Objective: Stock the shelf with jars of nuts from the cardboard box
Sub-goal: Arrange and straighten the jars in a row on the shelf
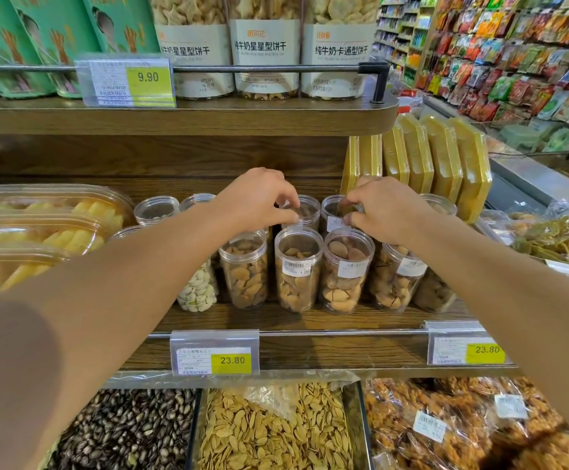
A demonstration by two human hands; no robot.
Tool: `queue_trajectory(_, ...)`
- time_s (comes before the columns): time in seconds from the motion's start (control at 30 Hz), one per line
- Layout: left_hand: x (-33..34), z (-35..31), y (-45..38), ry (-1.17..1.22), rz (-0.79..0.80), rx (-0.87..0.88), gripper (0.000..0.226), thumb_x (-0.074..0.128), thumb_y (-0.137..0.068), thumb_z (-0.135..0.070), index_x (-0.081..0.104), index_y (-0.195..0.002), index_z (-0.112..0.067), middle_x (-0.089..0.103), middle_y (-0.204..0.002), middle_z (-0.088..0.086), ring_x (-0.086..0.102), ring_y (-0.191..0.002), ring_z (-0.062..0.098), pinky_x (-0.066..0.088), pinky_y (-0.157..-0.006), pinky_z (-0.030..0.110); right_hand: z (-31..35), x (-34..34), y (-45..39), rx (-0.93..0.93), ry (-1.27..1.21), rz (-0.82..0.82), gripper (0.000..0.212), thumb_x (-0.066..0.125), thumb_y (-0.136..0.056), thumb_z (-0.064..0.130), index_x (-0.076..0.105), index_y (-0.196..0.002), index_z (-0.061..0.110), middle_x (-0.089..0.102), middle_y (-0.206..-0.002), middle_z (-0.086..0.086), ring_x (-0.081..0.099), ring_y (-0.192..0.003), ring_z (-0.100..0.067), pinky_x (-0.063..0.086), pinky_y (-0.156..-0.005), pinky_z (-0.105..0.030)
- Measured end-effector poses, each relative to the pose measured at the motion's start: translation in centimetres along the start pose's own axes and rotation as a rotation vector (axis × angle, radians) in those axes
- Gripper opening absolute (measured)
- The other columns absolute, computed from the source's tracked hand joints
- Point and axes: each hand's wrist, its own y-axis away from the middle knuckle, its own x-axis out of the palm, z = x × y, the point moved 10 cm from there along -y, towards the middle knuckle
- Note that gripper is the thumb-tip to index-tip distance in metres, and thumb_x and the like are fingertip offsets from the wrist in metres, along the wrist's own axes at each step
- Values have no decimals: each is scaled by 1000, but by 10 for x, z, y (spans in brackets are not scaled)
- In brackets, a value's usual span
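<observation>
Hands are both extended over the middle wooden shelf [276, 320], working the back row of clear jars. The left hand [259, 201] has thumb and fingertips curled onto the lid rim of a rear jar [305, 212], pinching it narrowly. The right hand [388, 208] pinches the rim of the neighbouring rear jar [335, 215] in like manner, fingers curled close. The two gripped jars stand side by side, just behind the front row.

Front row, upright and touching or nearly so: a jar of pale pistachios [198, 290] partly hidden under the left forearm, then three jars of brown nuts [298, 269] bearing white barcode labels, then further jars under the right forearm. Two more lidded jars [156, 210] stand at the rear left.

Left of the jars lie clear clamshell trays of yellow dried fruit [38, 228]. Yellow flat packs [446, 157] lean at the right end. Price tags [215, 357] reading 23.80 clip to the shelf rail. Below sit open bins of seeds [269, 432]. Cardboard box is out of view.
</observation>
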Motion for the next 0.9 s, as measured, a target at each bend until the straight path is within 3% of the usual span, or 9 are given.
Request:
queue_trajectory(0.07,-5,3,1,57,-21,-16,21,68,-85,-39,74,-103,-28,63,-100,-7,58,-97,12,49,-89,39,0,0,0,2,-6,2,40,60,-93,38,60,-130,21,55,-121,-1,54,-110,-23,46,-84,-34)
queue_trajectory(0.17,-3,11,2,80,32,-40,29,67,-86,-27,70,-114,-32,64,-123,-7,56,-116,12,43,-103,36,1,-1,1,-4,-9,3,40,61,-93,38,61,-129,21,56,-121,-1,54,-111,-24,47,-87,-36)
queue_trajectory(0.23,3,11,2,47,58,-47,32,69,-86,-27,68,-118,-31,62,-128,-6,54,-121,15,39,-107,40,2,-2,2,-3,-6,4,40,60,-93,37,61,-129,21,56,-122,-2,54,-112,-24,48,-89,-38)
queue_trajectory(0.43,4,9,4,67,-14,-64,29,72,-84,-34,71,-113,-30,64,-114,-6,60,-101,16,47,-96,42,3,-4,4,-1,5,-19,40,59,-95,36,59,-131,20,55,-125,-3,54,-114,-25,47,-87,-37)
queue_trajectory(0.7,1,8,7,66,-79,-86,29,74,-82,-38,73,-110,-28,64,-106,-5,59,-97,16,51,-88,42,4,-5,7,-3,5,-34,40,59,-94,35,60,-132,20,57,-125,-3,54,-115,-25,49,-91,-39)
queue_trajectory(0.9,1,8,10,82,-76,-92,30,74,-82,-34,73,-111,-26,66,-112,-4,61,-99,16,51,-91,42,4,-5,7,-9,-4,-41,37,59,-94,35,62,-129,22,59,-123,-3,55,-112,-25,51,-90,-40)
